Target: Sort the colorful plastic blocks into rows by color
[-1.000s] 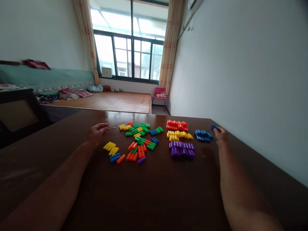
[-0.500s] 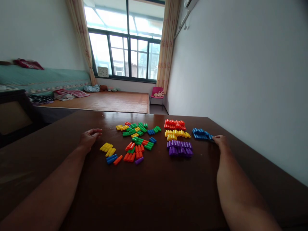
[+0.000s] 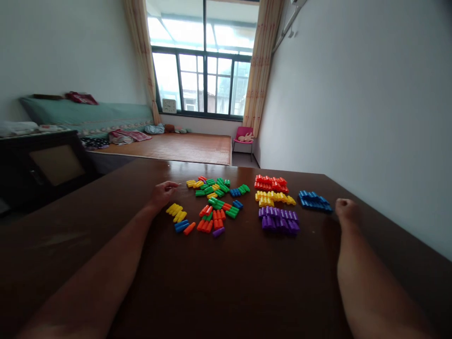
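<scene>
My left hand (image 3: 164,194) rests on the table left of a mixed cluster of small plastic pieces, its fingers loosely bent, slightly apart and holding nothing visible. Nearest it lie yellow pieces (image 3: 176,212) and green pieces (image 3: 209,189). Curled into a fist, my right hand (image 3: 346,209) is on the table just right of a stack of blue pieces (image 3: 314,201), not touching it. Left of the blue stack, further pieces lie grouped by colour: red-orange pieces (image 3: 271,184), yellow rows (image 3: 274,197) and purple rows (image 3: 278,220).
The dark brown table (image 3: 226,273) reaches toward a low bed (image 3: 190,146). A dark cabinet (image 3: 45,160) stands at the left. Beyond are a pink chair (image 3: 243,133) and a window; a white wall (image 3: 370,103) runs along the right.
The view has turned left, shifting everything rightward. My right hand has drawn off the blue stack and its fingers have curled in. My left hand has come closer to the mixed cluster.
</scene>
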Demonstrator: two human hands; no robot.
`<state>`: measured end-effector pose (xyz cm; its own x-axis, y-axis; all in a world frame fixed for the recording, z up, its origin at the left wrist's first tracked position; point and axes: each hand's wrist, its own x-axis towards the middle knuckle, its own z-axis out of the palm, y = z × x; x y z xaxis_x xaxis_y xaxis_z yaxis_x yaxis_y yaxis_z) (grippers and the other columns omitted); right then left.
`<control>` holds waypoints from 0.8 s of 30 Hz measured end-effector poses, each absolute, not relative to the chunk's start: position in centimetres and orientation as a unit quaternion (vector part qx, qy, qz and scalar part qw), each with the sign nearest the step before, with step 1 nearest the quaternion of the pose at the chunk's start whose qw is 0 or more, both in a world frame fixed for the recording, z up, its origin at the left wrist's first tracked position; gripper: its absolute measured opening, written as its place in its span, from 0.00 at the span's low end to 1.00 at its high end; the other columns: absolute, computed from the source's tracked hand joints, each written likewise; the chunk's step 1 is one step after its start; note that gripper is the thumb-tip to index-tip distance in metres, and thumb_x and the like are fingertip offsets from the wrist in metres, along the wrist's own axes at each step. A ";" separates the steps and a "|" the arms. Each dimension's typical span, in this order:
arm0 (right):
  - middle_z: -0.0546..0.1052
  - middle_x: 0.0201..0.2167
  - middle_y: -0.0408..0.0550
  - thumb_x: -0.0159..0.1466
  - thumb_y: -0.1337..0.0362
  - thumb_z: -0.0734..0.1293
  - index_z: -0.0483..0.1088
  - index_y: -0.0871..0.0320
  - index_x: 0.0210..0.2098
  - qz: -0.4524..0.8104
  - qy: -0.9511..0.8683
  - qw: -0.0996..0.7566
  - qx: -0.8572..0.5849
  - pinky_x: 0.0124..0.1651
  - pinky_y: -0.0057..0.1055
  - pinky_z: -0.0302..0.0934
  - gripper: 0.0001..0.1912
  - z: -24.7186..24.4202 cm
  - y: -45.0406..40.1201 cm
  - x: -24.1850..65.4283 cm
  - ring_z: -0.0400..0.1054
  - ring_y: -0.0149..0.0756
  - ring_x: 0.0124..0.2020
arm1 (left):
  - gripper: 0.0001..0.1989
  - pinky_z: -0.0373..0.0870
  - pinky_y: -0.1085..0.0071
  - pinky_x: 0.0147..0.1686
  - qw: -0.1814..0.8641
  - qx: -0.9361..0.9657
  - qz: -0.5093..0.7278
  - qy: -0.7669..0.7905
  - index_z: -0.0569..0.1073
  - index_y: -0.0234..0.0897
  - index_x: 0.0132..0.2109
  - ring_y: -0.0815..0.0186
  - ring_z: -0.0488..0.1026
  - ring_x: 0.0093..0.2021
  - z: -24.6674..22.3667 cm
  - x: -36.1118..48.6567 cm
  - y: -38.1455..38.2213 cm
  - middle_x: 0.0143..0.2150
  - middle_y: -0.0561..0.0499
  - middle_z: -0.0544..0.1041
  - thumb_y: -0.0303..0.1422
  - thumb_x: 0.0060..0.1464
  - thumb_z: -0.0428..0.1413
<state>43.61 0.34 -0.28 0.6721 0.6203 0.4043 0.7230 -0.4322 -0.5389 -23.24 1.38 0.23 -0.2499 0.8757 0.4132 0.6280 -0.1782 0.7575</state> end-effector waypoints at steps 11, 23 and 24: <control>0.78 0.40 0.57 0.63 0.64 0.55 0.70 0.61 0.47 -0.058 -0.533 0.486 -0.690 0.42 0.33 0.62 0.17 3.6 3.5 36.4 0.71 0.39 0.35 | 0.18 0.61 0.62 0.58 0.093 0.904 0.227 0.349 0.74 0.41 0.53 0.59 0.67 0.57 1.1 -11.2 -1.6 0.56 0.45 0.73 0.39 0.59 0.52; 0.71 0.55 0.52 0.64 0.71 0.56 0.65 0.56 0.59 -0.031 -0.904 0.101 -0.415 0.56 0.37 0.56 0.24 2.4 -2.7 15.0 0.61 0.42 0.56 | 0.13 0.68 0.74 0.36 0.224 0.839 0.141 0.476 0.80 0.33 0.40 0.65 0.74 0.34 5.9 -17.1 -2.4 0.34 0.49 0.80 0.36 0.52 0.57; 0.71 0.55 0.52 0.64 0.72 0.56 0.64 0.55 0.60 -0.038 -0.901 0.076 -0.425 0.56 0.38 0.56 0.25 1.9 -2.8 14.9 0.60 0.43 0.56 | 0.13 0.67 0.75 0.33 0.257 0.833 0.100 0.480 0.80 0.34 0.39 0.66 0.74 0.33 6.3 -17.6 -2.8 0.33 0.50 0.80 0.36 0.49 0.59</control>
